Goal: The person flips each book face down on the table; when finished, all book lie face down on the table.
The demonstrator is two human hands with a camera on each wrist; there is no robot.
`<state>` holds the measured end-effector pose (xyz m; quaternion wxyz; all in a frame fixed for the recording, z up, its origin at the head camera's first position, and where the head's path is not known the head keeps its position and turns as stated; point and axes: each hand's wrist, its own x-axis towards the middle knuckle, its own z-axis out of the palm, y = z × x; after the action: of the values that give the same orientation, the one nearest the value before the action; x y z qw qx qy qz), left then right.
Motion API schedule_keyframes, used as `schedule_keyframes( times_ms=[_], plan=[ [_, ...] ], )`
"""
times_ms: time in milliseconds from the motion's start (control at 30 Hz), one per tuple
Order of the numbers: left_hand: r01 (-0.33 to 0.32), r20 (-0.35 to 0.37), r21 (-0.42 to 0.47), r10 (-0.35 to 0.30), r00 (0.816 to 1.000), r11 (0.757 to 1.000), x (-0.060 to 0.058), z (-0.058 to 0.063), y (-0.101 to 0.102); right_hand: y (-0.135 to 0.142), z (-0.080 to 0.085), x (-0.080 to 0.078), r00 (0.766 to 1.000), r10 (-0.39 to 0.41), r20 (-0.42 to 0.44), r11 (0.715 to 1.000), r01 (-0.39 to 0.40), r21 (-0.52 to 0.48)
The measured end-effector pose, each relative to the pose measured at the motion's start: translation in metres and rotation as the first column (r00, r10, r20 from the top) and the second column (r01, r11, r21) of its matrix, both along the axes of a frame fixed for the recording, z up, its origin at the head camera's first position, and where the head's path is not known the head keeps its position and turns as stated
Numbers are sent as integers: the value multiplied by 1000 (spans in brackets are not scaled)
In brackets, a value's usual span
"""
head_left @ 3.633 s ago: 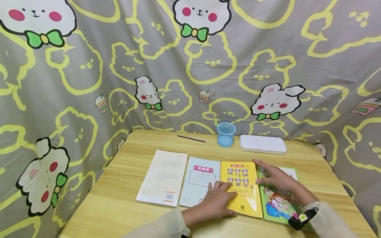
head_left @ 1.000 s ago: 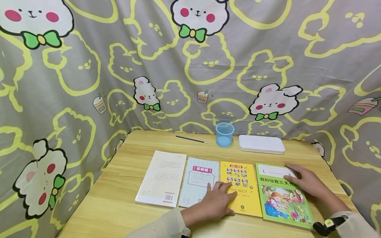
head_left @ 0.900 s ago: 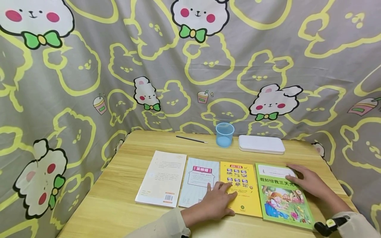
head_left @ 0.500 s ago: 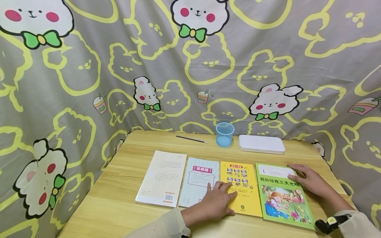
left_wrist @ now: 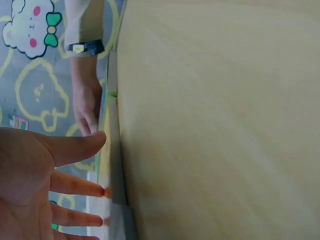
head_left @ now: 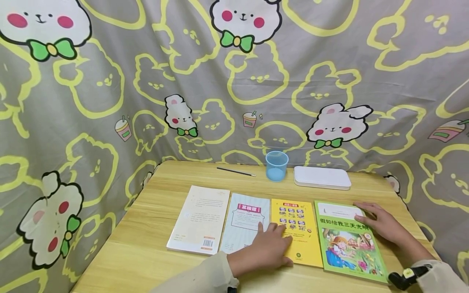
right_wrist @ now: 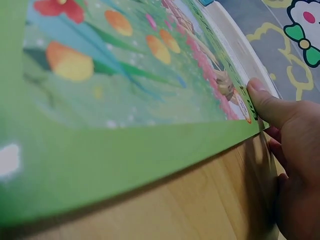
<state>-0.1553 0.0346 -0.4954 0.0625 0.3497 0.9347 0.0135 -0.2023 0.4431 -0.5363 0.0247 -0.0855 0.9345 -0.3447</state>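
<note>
Four books lie in a row in the head view: a cream book [head_left: 199, 217], a pale blue book [head_left: 243, 219], a yellow book [head_left: 298, 240] and a green picture book [head_left: 351, 248] at the right. My left hand [head_left: 264, 248] rests over the pale blue and yellow books with its fingers spread. The left wrist view shows those fingers [left_wrist: 75, 185] straight, tips at the books' edge. My right hand [head_left: 382, 224] holds the green book's right edge near its upper corner. In the right wrist view its thumb [right_wrist: 265, 100] presses the cover while the other fingers sit at and below the edge, partly hidden.
Behind the books, a black pencil [head_left: 235, 171], a blue cup [head_left: 277, 166] and a white case [head_left: 322, 178] stand along the back of the wooden table [head_left: 139, 232]. A patterned curtain [head_left: 205, 73] hangs close behind and beside the table.
My right hand has gone from the gap between the yellow and green books to the green book's right edge, uncovering its cover. My left hand has just shifted slightly rightward.
</note>
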Motion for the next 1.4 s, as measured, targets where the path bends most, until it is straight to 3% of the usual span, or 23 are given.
schedule_keyframes(
  times_ms=[600,900,1400],
  plan=[
    [97,27,-93,-94,995,991,9,10,50,0,-3,-1,1000,10,-17,1000,-10,9],
    [132,13,-117,-132,991,984,5,-3,68,-2,-1,0,1000,4,-18,1000,-4,3],
    [125,-40,-156,-132,990,980,6,-8,88,-1,-3,0,1000,-10,-24,1000,10,-7]
  ],
)
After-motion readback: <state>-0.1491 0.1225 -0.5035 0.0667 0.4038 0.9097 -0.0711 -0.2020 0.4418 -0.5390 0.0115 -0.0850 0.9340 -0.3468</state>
